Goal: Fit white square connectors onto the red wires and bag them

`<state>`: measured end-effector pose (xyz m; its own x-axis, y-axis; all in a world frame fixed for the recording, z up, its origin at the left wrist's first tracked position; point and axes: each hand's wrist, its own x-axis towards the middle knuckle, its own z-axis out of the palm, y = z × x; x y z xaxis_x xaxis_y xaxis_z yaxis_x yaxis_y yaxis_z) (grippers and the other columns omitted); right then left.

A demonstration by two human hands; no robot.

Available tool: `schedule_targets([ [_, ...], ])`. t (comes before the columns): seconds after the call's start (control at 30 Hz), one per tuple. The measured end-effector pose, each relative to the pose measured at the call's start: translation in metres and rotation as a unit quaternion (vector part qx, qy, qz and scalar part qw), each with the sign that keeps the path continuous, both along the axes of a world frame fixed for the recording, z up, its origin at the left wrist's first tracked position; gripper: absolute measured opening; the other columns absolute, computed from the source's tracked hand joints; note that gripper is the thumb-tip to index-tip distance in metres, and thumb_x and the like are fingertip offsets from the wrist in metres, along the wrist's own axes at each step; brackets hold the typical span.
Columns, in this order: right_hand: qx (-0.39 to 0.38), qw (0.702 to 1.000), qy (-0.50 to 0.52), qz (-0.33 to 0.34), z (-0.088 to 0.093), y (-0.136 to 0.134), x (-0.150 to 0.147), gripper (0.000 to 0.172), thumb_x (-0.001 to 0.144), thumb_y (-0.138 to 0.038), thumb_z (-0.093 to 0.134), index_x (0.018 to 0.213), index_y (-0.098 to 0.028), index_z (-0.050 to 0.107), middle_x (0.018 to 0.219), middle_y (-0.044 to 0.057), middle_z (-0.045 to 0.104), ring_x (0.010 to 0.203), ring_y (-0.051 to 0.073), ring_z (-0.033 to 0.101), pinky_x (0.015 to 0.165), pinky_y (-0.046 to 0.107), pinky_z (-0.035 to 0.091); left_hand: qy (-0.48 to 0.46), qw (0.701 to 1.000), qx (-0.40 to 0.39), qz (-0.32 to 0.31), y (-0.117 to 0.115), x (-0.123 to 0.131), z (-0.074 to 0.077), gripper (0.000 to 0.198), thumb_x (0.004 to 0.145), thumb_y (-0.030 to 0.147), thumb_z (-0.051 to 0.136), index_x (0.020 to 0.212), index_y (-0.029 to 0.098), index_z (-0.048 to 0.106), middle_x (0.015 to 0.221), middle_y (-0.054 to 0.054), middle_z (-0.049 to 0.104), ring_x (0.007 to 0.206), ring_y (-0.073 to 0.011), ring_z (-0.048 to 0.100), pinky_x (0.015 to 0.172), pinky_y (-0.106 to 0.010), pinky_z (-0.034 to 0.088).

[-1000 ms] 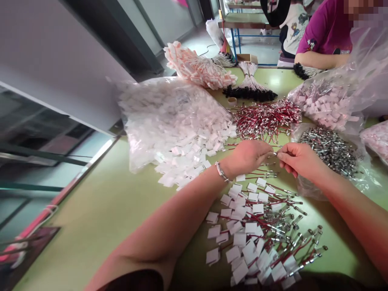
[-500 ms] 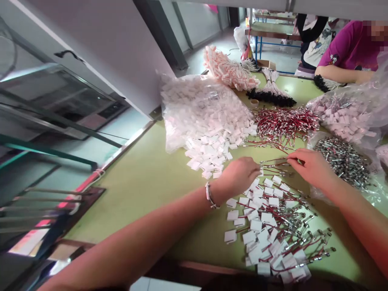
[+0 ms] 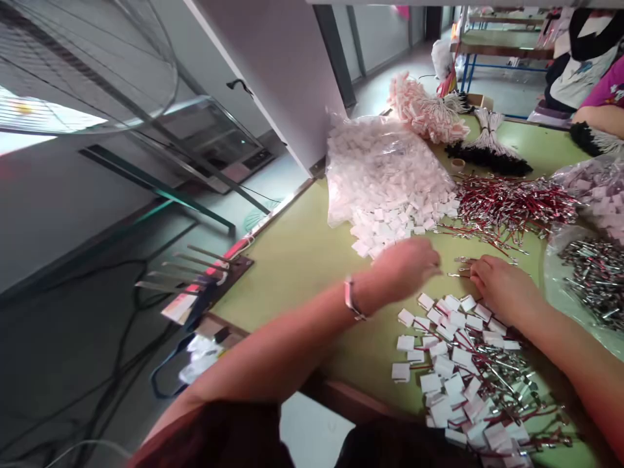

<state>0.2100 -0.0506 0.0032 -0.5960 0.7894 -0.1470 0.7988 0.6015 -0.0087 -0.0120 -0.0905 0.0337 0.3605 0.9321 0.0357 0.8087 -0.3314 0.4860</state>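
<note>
My left hand (image 3: 407, 268), with a bracelet at the wrist, hovers blurred over the green table (image 3: 292, 260), just short of the loose white tags (image 3: 385, 231) spilling from a clear bag (image 3: 380, 162). My right hand (image 3: 504, 289) rests on the table with its fingers curled. Thin red wires with metal ends (image 3: 462, 266) stick out from its fingertips toward the left hand. In front of both hands lies a heap of red wires fitted with white tags (image 3: 458, 377).
A pile of bare red wires (image 3: 511, 205) lies behind the hands, with a bag of metal parts (image 3: 589, 273) at right. Pink (image 3: 424, 110) and black-and-white bundles (image 3: 487, 153) sit further back. A co-worker's arm (image 3: 592, 117) rests at the far right. A fan cage (image 3: 88, 65) stands at left.
The view has swung left and down. My left hand let go of the wires, moved up-left toward the loose white tags and is now smeared. My right hand dropped to the table.
</note>
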Motion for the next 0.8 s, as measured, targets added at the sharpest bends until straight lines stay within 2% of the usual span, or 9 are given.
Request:
schedule_targets([
  [0.1,-0.004,0.999,0.017,-0.030,0.002,0.000,0.003,0.021,0.094,-0.021,0.041,0.092,-0.017,0.062,0.094,0.009,0.064,0.077,0.019,0.061,0.061,0.031,0.035,0.119,0.991,-0.046,0.042,0.004,-0.036,0.007,0.015,0.082,0.028,0.061,0.073,0.018,0.066,0.071,-0.002,0.063,0.068,-0.0170,0.056,0.063,-0.029,0.042],
  [0.2,-0.026,0.997,0.030,-0.071,0.005,0.001,0.006,0.021,0.094,-0.021,0.041,0.093,-0.017,0.062,0.093,0.009,0.065,0.072,0.020,0.061,0.058,0.032,0.034,0.154,0.984,-0.062,0.068,-0.009,-0.048,-0.004,0.013,0.083,0.028,0.061,0.088,0.017,0.066,0.083,-0.005,0.065,0.074,-0.0193,0.058,0.065,-0.029,0.043],
  [0.33,-0.056,0.997,0.036,-0.038,0.005,0.001,0.009,0.020,0.093,-0.022,0.044,0.094,-0.018,0.063,0.096,0.008,0.066,0.075,0.020,0.062,0.059,0.031,0.037,0.134,0.985,-0.039,0.101,-0.028,-0.038,-0.027,0.016,0.088,0.020,0.049,0.091,0.014,0.064,0.092,-0.010,0.062,0.078,-0.0206,0.060,0.069,-0.031,0.047],
  [0.47,-0.055,0.997,0.056,-0.001,0.003,-0.002,0.004,0.017,0.092,-0.023,0.049,0.096,-0.020,0.065,0.100,0.007,0.065,0.079,0.019,0.062,0.062,0.030,0.039,0.081,0.988,-0.034,0.124,-0.027,-0.035,-0.035,0.012,0.085,0.021,0.053,0.089,0.015,0.062,0.088,-0.008,0.061,0.078,-0.0205,0.059,0.071,-0.033,0.049],
  [0.63,-0.022,0.999,0.029,0.025,0.002,-0.006,-0.006,0.019,0.093,-0.016,0.045,0.091,-0.017,0.064,0.090,0.009,0.064,0.079,0.020,0.062,0.062,0.030,0.038,0.059,0.996,-0.010,0.073,-0.023,-0.024,-0.040,0.011,0.085,0.015,0.050,0.091,0.015,0.059,0.094,-0.009,0.060,0.082,-0.0188,0.058,0.075,-0.031,0.048],
  [0.8,-0.016,0.999,0.023,-0.018,0.004,-0.005,0.001,0.020,0.095,-0.018,0.040,0.096,-0.016,0.060,0.094,0.009,0.065,0.074,0.019,0.063,0.058,0.031,0.036,0.113,0.993,0.033,0.029,-0.016,0.000,-0.047,0.020,0.090,0.013,0.040,0.085,0.015,0.058,0.081,-0.008,0.061,0.075,-0.0187,0.055,0.067,-0.030,0.045],
])
